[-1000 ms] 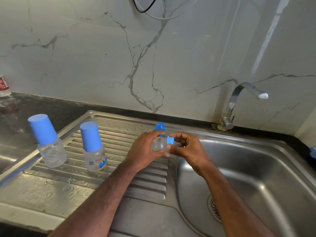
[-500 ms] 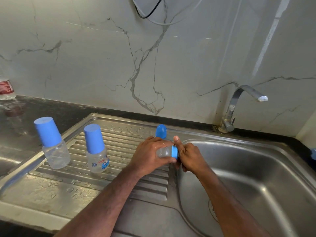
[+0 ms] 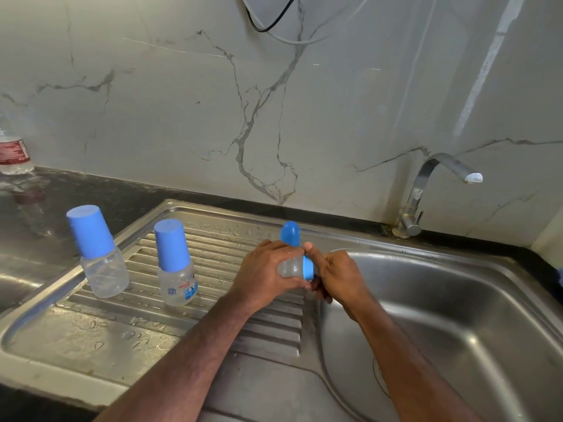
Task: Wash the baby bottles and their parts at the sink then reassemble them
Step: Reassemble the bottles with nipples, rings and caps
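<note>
Over the drainboard's basin-side edge, the left hand grips a clear bottle lying sideways; the right hand clamps its fingers on the blue collar. A loose blue cap lies behind.

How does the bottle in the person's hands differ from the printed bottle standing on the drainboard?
The held bottle lies sideways between the left hand and right hand; the printed bottle stands upright, untouched. The held bottle carries only a blue ring at its neck; the printed bottle wears a tall blue cap. No print shows on the held bottle. Both are small, clear bottles with blue fittings.
</note>
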`<state>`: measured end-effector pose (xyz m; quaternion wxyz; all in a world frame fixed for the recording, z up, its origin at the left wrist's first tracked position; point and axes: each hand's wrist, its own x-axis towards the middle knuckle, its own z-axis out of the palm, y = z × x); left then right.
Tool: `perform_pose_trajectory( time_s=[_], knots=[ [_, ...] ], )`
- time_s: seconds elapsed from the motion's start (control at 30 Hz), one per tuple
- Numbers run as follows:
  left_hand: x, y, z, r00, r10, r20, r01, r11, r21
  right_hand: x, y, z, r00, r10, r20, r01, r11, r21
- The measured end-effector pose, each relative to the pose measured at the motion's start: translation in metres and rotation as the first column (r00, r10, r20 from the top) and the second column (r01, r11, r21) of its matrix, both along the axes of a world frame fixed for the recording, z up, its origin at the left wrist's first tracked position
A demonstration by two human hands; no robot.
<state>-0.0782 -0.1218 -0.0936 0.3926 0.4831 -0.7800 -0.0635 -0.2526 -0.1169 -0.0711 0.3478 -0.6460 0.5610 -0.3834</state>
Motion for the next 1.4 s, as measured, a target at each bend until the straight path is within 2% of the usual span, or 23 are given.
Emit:
perform_pose_trajectory(
  time_s=[0.1,0.17,0.23,0.3,0.43,0.47,0.6,0.7,0.77,0.87,0.97,1.07,1.17,1.27,1.3,1.4],
  knots=[
    [-0.004,0.004,0.001,0.998,-0.05,-0.028,0.05,0.999,0.017,0.0,0.003,0.005,0.995,-0.057,-0.082,0.059,0.998,0.026],
    [-0.003,0.001,0.001,0.997,-0.045,-0.069,0.047,0.998,0.036,-0.005,0.003,0.004,1.0,-0.007,0.003,0.007,1.0,-0.004],
    [-0.003,-0.001,0.001,0.996,-0.032,-0.079,0.036,0.998,0.053,-0.011,0.004,0.001,0.98,0.149,0.13,-0.143,0.988,-0.054],
    [-0.003,-0.002,0.001,0.996,-0.028,-0.08,0.032,0.998,0.052,-0.016,0.002,-0.004,0.96,0.238,0.146,-0.227,0.97,-0.089],
    [-0.007,0.0,0.004,0.992,-0.033,-0.126,0.04,0.998,0.055,-0.014,0.001,-0.002,0.955,0.175,0.241,-0.164,0.984,-0.063],
    [-0.007,0.0,0.004,0.993,-0.032,-0.115,0.039,0.998,0.052,-0.01,0.002,0.001,0.969,0.142,0.202,-0.133,0.99,-0.056],
    [-0.006,0.002,0.0,0.996,-0.037,-0.086,0.043,0.997,0.064,-0.004,0.006,0.007,0.988,0.061,-0.139,-0.064,0.998,-0.015],
    [-0.006,0.002,0.0,0.993,-0.072,-0.098,0.079,0.994,0.071,-0.002,0.003,0.006,0.971,0.007,-0.238,-0.002,1.0,0.021],
    [-0.005,0.001,0.002,0.99,-0.078,-0.115,0.087,0.993,0.084,-0.004,0.005,0.008,0.991,-0.017,-0.131,0.016,1.0,-0.007],
    [-0.003,-0.003,0.002,0.99,-0.031,-0.136,0.046,0.992,0.113,-0.013,0.007,0.004,0.974,0.129,0.189,-0.122,0.991,-0.047],
    [-0.003,-0.003,0.003,0.993,-0.02,-0.114,0.033,0.993,0.114,-0.02,0.004,-0.001,0.945,0.167,0.281,-0.162,0.986,-0.043],
    [-0.003,-0.003,0.002,0.993,-0.034,-0.112,0.043,0.996,0.083,-0.009,0.003,0.001,0.969,0.07,0.239,-0.067,0.998,-0.021],
    [-0.001,-0.003,-0.001,0.997,-0.035,-0.065,0.04,0.997,0.069,0.003,0.004,0.002,0.998,-0.049,-0.029,0.048,0.999,-0.008],
    [-0.004,0.001,0.0,0.998,-0.054,-0.037,0.057,0.994,0.096,0.004,0.003,0.003,0.984,-0.077,-0.161,0.073,0.997,-0.03],
    [-0.004,0.002,0.0,0.997,-0.052,-0.051,0.057,0.993,0.106,0.002,0.003,0.004,0.986,-0.076,-0.148,0.071,0.997,-0.04],
    [-0.004,0.0,0.002,0.996,-0.017,-0.093,0.028,0.993,0.114,-0.006,0.001,-0.004,0.99,0.072,0.124,-0.066,0.996,-0.057]
  ],
)
